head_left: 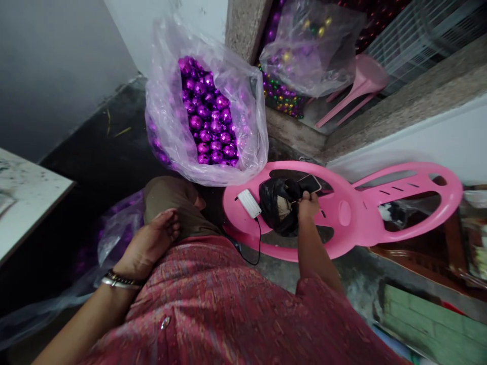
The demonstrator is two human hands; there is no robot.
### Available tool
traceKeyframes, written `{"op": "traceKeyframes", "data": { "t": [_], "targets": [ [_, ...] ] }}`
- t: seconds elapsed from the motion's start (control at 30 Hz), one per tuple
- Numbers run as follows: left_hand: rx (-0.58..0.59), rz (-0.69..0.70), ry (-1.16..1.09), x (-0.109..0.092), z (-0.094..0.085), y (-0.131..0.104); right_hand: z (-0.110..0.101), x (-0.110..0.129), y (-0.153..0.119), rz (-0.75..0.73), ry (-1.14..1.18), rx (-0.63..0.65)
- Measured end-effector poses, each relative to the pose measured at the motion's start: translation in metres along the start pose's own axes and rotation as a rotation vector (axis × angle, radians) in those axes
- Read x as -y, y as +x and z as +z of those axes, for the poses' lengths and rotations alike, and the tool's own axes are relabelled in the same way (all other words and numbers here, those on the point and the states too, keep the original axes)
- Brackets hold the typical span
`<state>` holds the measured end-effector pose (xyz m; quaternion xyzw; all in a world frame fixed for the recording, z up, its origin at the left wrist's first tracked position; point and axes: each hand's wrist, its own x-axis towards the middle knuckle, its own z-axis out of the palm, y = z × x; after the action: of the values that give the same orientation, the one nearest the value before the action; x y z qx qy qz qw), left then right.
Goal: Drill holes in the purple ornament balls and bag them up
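Observation:
On a pink plastic chair [344, 238] to my right sits a black plastic bag [272, 205], its mouth open on something pale inside. My right hand [309, 205] is at the bag's right edge with its fingers pinched together. A thin light strand shows by the fingertips, too small to name. A dark phone [310, 183] lies just behind that hand. Left of the bag rests a white rectangular device [249, 204] with a black cable. My left hand [162, 233] lies palm up near my lap, fingers curled in, nothing visible in them.
A clear plastic bag [167, 121] full of shiny purple beads [213, 124] stands in front of me. Behind a low ledge are more beads [283, 99], a pink stool [365, 76] and a grey crate [418, 40]. A white table corner [34, 197] juts in at left.

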<state>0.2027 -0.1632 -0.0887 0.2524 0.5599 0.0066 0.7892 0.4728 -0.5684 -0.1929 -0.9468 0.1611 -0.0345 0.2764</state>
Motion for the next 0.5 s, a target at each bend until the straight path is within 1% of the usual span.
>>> {"op": "traceKeyframes", "data": {
  "t": [0.17, 0.33, 0.4, 0.5],
  "targets": [
    [-0.011, -0.002, -0.002, 0.0, 0.0, 0.001, 0.005, 0.0, 0.003, -0.016, -0.033, 0.085],
    [-0.018, 0.0, -0.008, 0.0, -0.001, 0.003, 0.011, -0.007, -0.014, 0.006, -0.17, 0.193],
    [-0.016, -0.002, -0.01, 0.0, -0.003, 0.004, 0.007, -0.011, -0.021, 0.018, -0.248, 0.219],
    [-0.025, -0.003, -0.013, 0.0, -0.006, 0.005, -0.005, -0.017, -0.027, 0.031, -0.364, 0.25]
  ]
}}
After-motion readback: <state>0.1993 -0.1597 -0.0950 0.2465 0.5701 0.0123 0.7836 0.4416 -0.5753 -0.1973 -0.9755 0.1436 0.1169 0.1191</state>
